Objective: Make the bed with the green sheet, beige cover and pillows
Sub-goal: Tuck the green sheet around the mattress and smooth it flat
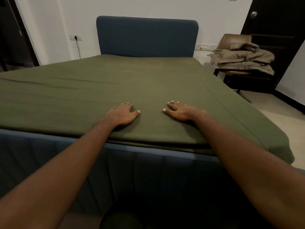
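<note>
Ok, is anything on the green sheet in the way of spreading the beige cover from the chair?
Nothing visible. Only the left hand and right hand rest flat on the green sheet near its foot edge; the beige cover lies heaped on the chair.

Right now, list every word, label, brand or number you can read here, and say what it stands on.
No readable text anywhere in this view.
The switch panel right of the headboard: any markings too small to read.
The green sheet and beige cover: no label showing.
</note>
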